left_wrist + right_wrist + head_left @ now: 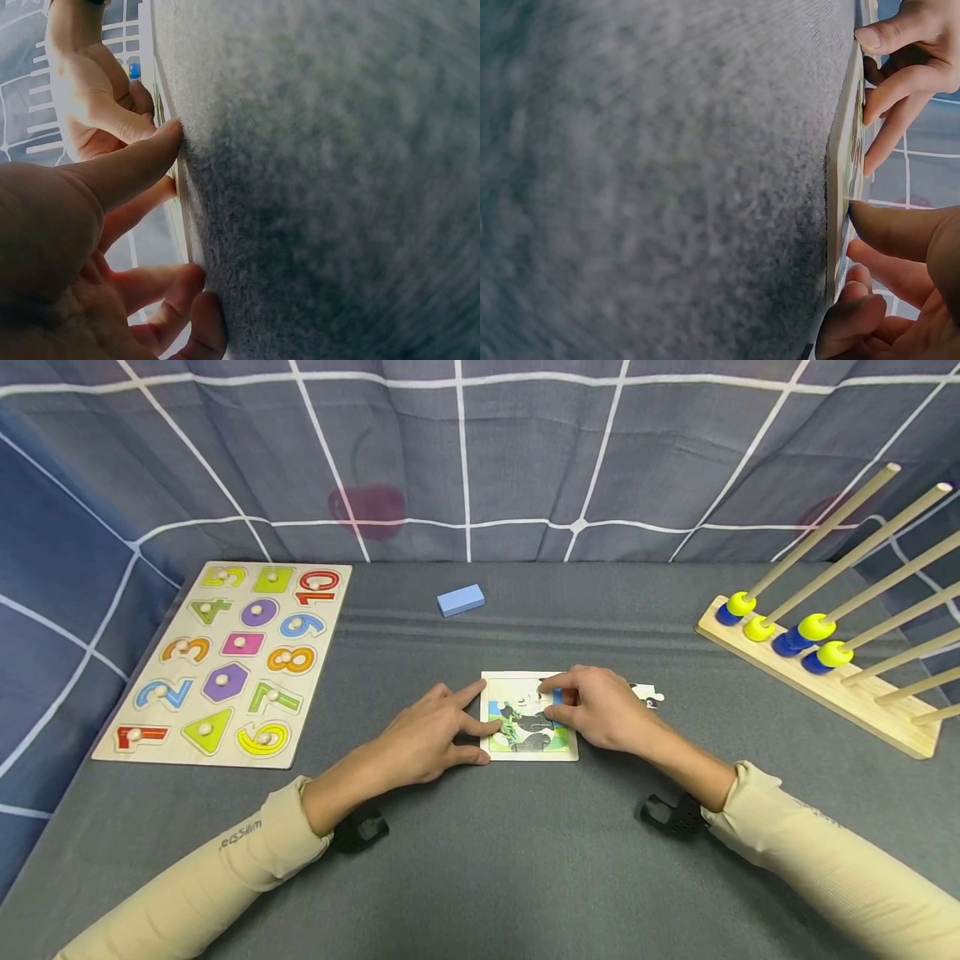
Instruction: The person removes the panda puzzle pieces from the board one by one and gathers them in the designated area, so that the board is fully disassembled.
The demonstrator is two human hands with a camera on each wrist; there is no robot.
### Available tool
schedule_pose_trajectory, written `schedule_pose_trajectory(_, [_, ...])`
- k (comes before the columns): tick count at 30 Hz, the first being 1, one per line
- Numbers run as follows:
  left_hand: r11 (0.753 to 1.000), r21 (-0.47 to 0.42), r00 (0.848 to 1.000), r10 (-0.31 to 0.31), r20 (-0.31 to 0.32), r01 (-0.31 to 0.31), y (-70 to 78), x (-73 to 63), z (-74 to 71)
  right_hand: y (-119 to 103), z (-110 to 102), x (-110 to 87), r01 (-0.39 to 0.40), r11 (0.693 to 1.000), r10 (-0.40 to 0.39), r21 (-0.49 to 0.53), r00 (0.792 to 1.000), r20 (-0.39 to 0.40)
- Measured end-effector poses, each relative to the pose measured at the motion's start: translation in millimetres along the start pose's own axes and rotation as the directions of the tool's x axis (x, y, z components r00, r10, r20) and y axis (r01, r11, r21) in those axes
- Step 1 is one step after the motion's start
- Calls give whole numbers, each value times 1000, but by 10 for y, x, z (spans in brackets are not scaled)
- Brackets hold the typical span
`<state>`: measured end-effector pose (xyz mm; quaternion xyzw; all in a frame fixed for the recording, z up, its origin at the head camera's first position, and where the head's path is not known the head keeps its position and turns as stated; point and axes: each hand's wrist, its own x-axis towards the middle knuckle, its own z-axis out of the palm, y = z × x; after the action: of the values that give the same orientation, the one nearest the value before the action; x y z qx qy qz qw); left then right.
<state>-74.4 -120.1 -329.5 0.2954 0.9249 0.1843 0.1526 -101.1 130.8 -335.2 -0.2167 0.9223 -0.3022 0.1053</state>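
Observation:
A small wooden panda jigsaw puzzle (pixel 528 745) lies flat on the grey table, its pale frame around pieces with a panda, green leaves and blue. My left hand (pixel 426 735) rests at its left side with fingers extended. Its index fingertip is by the upper left corner, another finger touches the picture and the thumb is at the lower left edge. Over the right part, my right hand (pixel 606 710) has curled fingers, its thumb and index finger around a puzzle piece mostly hidden by them. A loose black-and-white puzzle piece (pixel 647 694) lies just beyond this hand.
To the left lies a number-and-shape peg board (pixel 255 602). A blue block (pixel 461 600) sits behind the puzzle. On the right stands a wooden rack (pixel 817 681) with tall slanting rods and several yellow and blue beads. A checked cloth (pixel 525 452) hangs behind the table.

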Motion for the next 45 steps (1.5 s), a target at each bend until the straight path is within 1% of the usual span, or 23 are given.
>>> schedule_pose_trajectory(9, [1000, -8, 1000, 4, -3, -4, 5, -4, -7, 0, 2, -1, 8, 1000, -8, -9, 1000, -1])
schedule_pose_trajectory(21, [1000, -4, 1000, 3, -2, -3, 4, -7, -15, 5, -6, 24, 46, 996, -50, -75, 997, -58])
schedule_pose_trajectory(27, [1000, -6, 1000, -2, 1, 2, 3, -2, -18, -12, -16, 39, 42, 995, -47, -93, 998, -48])
schedule_pose_trajectory(29, [1000, -7, 1000, -6, 4, 6, 4, -3, -19, -14, -19, 40, 37, 997, -41, -74, 998, -56])
schedule_pose_trajectory(35, [1000, -5, 1000, -15, 16, 15, 9, -4, -27, -21, -42, 30, 27, 1000, -26, 3, 993, -116])
schedule_pose_trajectory(39, [1000, -8, 1000, -14, 15, 14, 5, -5, -25, -23, -60, 40, 18, 1000, -16, 14, 994, -112])
schedule_pose_trajectory(45, [1000, -8, 1000, -17, 16, 18, -4, -7, -20, 13, -54, 42, 37, 998, -32, 46, 994, -105])
